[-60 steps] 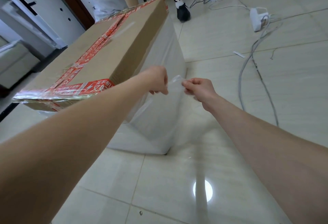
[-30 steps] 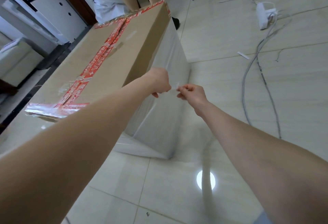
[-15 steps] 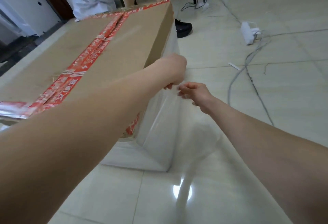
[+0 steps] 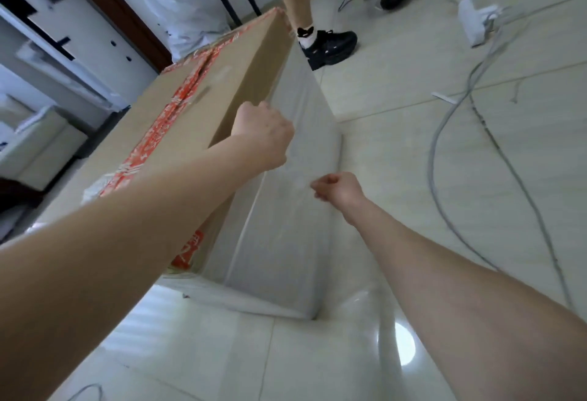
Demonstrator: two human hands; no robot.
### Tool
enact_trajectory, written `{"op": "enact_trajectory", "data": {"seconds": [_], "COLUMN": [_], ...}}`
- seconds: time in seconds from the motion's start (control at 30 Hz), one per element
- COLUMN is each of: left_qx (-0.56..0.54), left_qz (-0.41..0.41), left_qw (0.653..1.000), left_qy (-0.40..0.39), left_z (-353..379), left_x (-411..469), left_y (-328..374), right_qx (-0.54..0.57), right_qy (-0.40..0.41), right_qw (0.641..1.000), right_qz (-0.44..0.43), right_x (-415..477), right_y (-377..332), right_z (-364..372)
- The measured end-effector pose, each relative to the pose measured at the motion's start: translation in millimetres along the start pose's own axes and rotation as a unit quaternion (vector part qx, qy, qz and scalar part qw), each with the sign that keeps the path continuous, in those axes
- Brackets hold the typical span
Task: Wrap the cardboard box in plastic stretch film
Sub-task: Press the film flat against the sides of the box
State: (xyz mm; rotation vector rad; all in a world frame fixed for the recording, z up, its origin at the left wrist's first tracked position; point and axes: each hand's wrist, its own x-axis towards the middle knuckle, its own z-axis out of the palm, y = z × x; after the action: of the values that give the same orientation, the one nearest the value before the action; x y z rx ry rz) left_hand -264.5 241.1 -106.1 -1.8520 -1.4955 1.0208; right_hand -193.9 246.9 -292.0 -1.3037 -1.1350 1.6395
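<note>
Left hand (image 4: 263, 134) and right hand (image 4: 338, 189), fingers curled, seemingly pinch clear plastic stretch film (image 4: 286, 226) covering the red-taped brown cardboard box (image 4: 203, 108).

open floor (image 4: 397, 159) lies right of the box (image 4: 222, 89), whose film (image 4: 286, 226) side walls off the left; cables (image 4: 429, 162) and a power strip (image 4: 473, 19) cross farther right, a person's shoe (image 4: 330, 48) stands just behind the box.

An ordinary indoor room is suggested: a glossy tiled floor (image 4: 397, 153) is strewn with grey cables (image 4: 430, 159) and a white power strip (image 4: 476, 24), and white cabinets (image 4: 95, 38) are set beside a dark wooden door frame (image 4: 120, 16).
</note>
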Motion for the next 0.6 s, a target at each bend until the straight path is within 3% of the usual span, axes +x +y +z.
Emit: {"op": "enact_trajectory", "data": {"seconds": [0.4, 0.57, 0.6], "left_qx": [0.066, 0.107, 0.097], "left_qz": [-0.004, 0.118, 0.154], "left_qw": [0.997, 0.968, 0.965], "left_qy": [0.033, 0.193, 0.191], "left_z": [15, 20, 25], "left_x": [-13, -27, -33], "left_y": [-10, 13, 27], "right_qx": [-0.050, -0.093, -0.102], "right_qy": [0.093, 0.107, 0.104], "right_qw": [0.993, 0.989, 0.988], "right_qz": [0.047, 0.048, 0.046], "right_x": [7, 3, 2], "right_y": [5, -3, -4], "right_z": [16, 17, 17]}}
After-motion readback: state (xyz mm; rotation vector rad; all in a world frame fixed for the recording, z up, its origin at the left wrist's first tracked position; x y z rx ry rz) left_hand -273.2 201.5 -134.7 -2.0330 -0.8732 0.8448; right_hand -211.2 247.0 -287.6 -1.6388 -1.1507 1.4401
